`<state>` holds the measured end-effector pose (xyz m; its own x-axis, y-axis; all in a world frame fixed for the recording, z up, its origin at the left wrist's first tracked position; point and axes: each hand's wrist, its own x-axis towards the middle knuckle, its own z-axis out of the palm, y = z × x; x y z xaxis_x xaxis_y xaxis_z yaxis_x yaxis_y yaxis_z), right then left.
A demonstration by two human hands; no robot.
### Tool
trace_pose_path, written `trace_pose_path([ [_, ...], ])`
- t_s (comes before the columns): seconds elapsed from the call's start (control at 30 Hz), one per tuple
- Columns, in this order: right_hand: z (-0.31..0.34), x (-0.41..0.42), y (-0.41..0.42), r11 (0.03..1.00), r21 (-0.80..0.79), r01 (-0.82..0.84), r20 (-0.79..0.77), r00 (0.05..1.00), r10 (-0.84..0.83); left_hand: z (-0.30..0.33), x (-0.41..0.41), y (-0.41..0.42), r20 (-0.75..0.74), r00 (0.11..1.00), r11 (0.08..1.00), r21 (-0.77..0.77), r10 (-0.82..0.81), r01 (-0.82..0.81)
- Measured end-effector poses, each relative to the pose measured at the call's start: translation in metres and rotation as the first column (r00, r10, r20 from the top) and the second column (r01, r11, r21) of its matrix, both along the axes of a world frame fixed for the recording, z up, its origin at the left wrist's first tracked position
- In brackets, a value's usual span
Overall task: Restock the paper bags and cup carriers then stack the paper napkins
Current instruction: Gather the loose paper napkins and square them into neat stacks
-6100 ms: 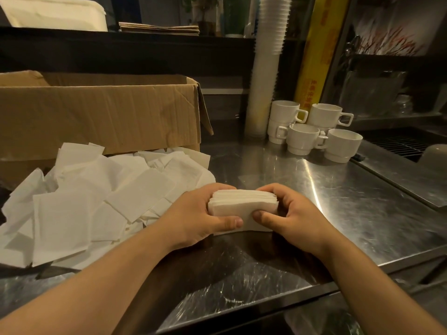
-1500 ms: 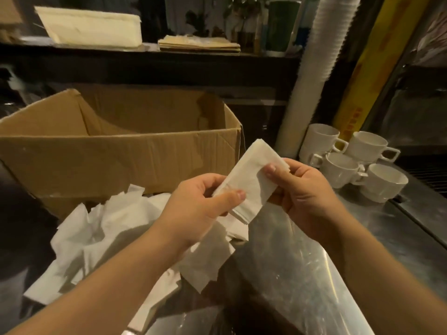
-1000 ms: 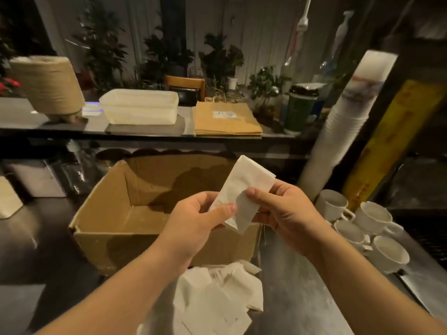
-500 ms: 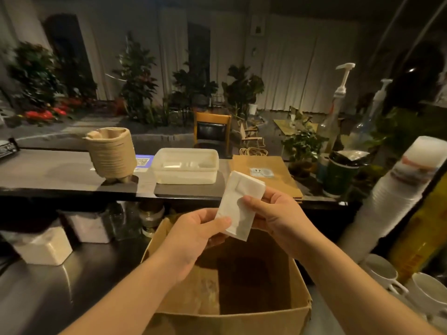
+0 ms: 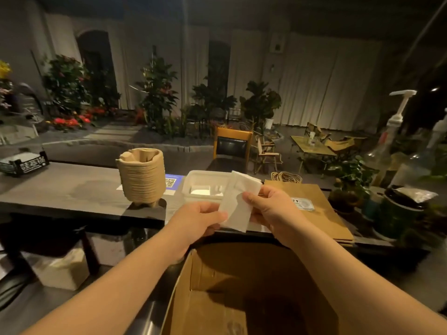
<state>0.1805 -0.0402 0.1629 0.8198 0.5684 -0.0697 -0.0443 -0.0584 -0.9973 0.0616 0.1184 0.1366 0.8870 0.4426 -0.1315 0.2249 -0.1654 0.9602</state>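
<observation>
I hold a small stack of white paper napkins [image 5: 238, 204] up in front of me, above the raised counter. My left hand [image 5: 197, 220] pinches its lower left corner between thumb and fingers. My right hand [image 5: 268, 206] grips its right edge. Just behind the napkins stands a white plastic tub [image 5: 204, 187] with a little white paper in it. A tan stack of pulp cup carriers [image 5: 142, 176] stands on the counter to the left. Flat brown paper bags [image 5: 319, 209] lie on the counter to the right. The loose napkin pile is out of view.
An open cardboard box [image 5: 242, 293] fills the foreground below my arms. The dark raised counter [image 5: 60, 189] runs across the view. Pump bottles [image 5: 391, 141], a potted plant [image 5: 350, 180] and a dark cup [image 5: 399, 209] crowd its right end. A black crate [image 5: 23, 163] sits far left.
My view has tilted up from the steel worktop to the raised counter. Both hands have carried the napkin stack up and forward, toward the white tub.
</observation>
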Motion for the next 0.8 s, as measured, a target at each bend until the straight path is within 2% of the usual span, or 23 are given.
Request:
trace_pose_path([
  [0.1, 0.001, 0.027, 0.028, 0.999, -0.001, 0.037, -0.009, 0.999, -0.037, 0.005, 0.025, 0.025, -0.009, 1.000, 0.998, 0.052, 0.019, -0.019],
  [0.4, -0.004, 0.080, 0.101, 0.997, -0.074, -0.010, 0.025, 1.000, 0.011, 0.006, 0.073, 0.087, -0.066, 0.996, 0.991, 0.124, 0.066, -0.057],
  [0.57, -0.008, 0.094, 0.137, 0.998, -0.063, -0.030, -0.031, 0.999, 0.028, 0.003, 0.088, 0.112, -0.102, 0.990, 0.985, 0.152, 0.101, -0.085],
  [0.8, -0.020, 0.110, 0.179, 0.984, -0.177, 0.002, -0.092, 0.996, -0.019, -0.013, 0.106, 0.132, -0.032, 0.960, 0.955, 0.115, 0.279, -0.273],
])
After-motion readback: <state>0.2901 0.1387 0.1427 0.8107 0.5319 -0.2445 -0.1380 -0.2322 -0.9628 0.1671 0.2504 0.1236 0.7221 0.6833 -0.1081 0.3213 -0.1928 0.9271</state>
